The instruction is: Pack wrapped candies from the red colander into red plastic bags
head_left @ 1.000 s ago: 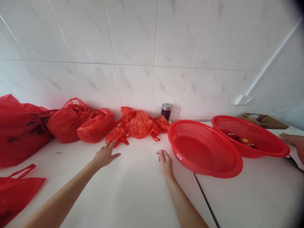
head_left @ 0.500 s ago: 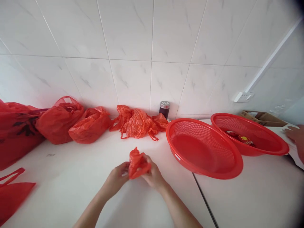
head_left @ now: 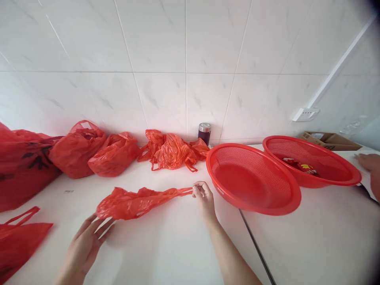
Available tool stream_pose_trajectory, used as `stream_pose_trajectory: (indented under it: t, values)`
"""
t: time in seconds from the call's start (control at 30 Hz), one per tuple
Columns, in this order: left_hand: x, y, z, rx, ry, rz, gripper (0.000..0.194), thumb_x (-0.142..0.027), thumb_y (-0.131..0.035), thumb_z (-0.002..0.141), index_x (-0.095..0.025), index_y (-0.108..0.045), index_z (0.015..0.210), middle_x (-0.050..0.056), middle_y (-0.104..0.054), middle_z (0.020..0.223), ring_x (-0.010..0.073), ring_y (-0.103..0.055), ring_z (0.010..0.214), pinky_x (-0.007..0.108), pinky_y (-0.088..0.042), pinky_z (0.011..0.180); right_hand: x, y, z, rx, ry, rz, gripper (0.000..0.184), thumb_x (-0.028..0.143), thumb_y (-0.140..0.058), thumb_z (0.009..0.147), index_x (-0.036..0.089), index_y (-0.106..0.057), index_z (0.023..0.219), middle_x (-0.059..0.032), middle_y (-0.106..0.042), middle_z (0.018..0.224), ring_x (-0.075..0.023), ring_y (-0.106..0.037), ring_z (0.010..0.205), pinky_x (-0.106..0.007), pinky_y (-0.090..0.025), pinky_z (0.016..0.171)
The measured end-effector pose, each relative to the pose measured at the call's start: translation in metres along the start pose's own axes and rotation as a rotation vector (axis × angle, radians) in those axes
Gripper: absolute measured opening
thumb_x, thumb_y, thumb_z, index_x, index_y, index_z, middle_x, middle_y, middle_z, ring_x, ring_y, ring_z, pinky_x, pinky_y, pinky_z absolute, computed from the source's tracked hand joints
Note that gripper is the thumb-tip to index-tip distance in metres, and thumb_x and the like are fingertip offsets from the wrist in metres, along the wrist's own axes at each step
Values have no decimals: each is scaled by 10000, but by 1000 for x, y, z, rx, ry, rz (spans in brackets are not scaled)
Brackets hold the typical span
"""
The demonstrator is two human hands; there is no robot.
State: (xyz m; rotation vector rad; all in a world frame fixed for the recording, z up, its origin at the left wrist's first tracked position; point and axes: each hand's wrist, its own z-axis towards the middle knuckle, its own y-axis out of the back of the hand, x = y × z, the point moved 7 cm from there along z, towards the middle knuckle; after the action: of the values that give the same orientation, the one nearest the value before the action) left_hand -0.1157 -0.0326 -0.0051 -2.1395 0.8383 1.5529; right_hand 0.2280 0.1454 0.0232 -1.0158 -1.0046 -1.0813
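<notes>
A thin red plastic bag (head_left: 135, 204) is stretched sideways over the white table in front of me. Its handles are pinched between the thumb and fingers of my right hand (head_left: 204, 198). At the bag's left, wider end is my left hand (head_left: 90, 237), its fingers spread and their tips at the bag's lower edge, partly hidden by it. Behind, against the wall, lies a crumpled heap of red plastic bags (head_left: 172, 152). Just right of my right hand stands a red plastic basket (head_left: 237, 182) with perforated sides, with nothing seen in it.
A second red basket (head_left: 335, 170) holds a few small packets (head_left: 307, 168). Filled red bags (head_left: 114, 156) line the left. A dark flask (head_left: 204, 133) stands by the wall, a cardboard box (head_left: 335, 141) at back right. Another person's hand (head_left: 369, 162) shows at the right edge.
The bag was bunched up between both hands and is now drawn out lengthwise. My left hand has moved left and spread its fingers; my right hand has shifted right, holding the handles.
</notes>
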Motion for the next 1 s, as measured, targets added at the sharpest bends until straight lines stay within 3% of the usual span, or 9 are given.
stream_pose_trajectory:
  t: [0.13, 0.27, 0.37, 0.5, 0.6, 0.7, 0.8, 0.9, 1.0]
  values:
    - [-32, 2, -42, -236, -412, 234, 389, -402, -502, 811, -341, -466, 1194, 67, -496, 1390, 321, -460, 1314, 523, -461, 1023, 5, -2, -3, 35, 15, 11, 215, 416, -536, 897, 208, -551, 949, 22, -554, 674, -155, -553, 711, -287, -445, 732]
    - [-49, -69, -100, -123, -981, 674, 188, -426, -523, 843, -348, -586, 1003, 82, -553, 1246, 323, -502, 1210, 498, -479, 944, 18, -26, -19, 191, 25, 50, 249, 425, -528, 908, 207, -546, 1027, 27, -570, 655, -151, -567, 664, -288, -461, 698]
    - [-33, -117, -111, -25, -1089, 925, 226, -412, -518, 876, -317, -663, 1021, 90, -565, 1260, 330, -518, 1143, 509, -437, 934, 33, -49, -40, 355, 51, 53, 284, 406, -477, 947, 217, -520, 1155, -12, -649, 772, -148, -585, 695, -289, -472, 688]
    - [-14, -130, -93, 6, -1042, 1142, 256, -260, -478, 904, -275, -679, 1062, 76, -586, 1290, 315, -509, 1152, 473, -424, 900, 47, -41, -59, 346, 51, 23, 364, 363, -484, 958, 272, -457, 1309, -59, -680, 1035, -95, -505, 613, -257, -455, 629]
    - [-12, -104, -71, -50, -951, 1203, 401, -100, -439, 838, -246, -645, 1149, 98, -559, 1312, 322, -506, 1134, 444, -442, 848, 49, -12, -60, 223, -4, 63, 434, 365, -511, 945, 324, -391, 1360, -89, -625, 1199, -46, -331, 476, -217, -363, 467]
    - [-15, -68, -52, -34, -757, 1073, 489, -51, -453, 752, -233, -612, 1177, 115, -549, 1241, 303, -530, 1077, 402, -474, 831, 54, 18, -53, 80, 19, 64, 473, 367, -520, 938, 351, -346, 1378, -108, -570, 1291, -39, -304, 459, -218, -342, 435]
    - [-12, -49, -47, 187, -430, 798, 436, -120, -534, 728, -258, -588, 1137, 87, -584, 1104, 277, -588, 997, 309, -514, 670, 61, 34, -42, 7, 80, -65, 401, 389, -482, 947, 296, -410, 1331, -108, -600, 1233, -58, -407, 482, -240, -409, 473]
    - [-18, -59, -73, 486, -229, 503, 357, -277, -660, 751, -239, -620, 1104, 61, -657, 1007, 257, -626, 917, 290, -515, 695, 88, 37, -39, -40, 207, -390, 362, 385, -537, 911, 234, -517, 1239, -107, -593, 1212, -173, -602, 867, -341, -505, 772]
    - [-26, -74, -103, 624, -89, 292, 383, -425, -673, 791, -200, -680, 1100, 66, -712, 965, 236, -633, 875, 290, -494, 780, 140, 32, -60, -166, 431, -594, 302, 315, -584, 880, 215, -551, 1162, -102, -561, 1214, -234, -508, 1160, -407, -409, 985]
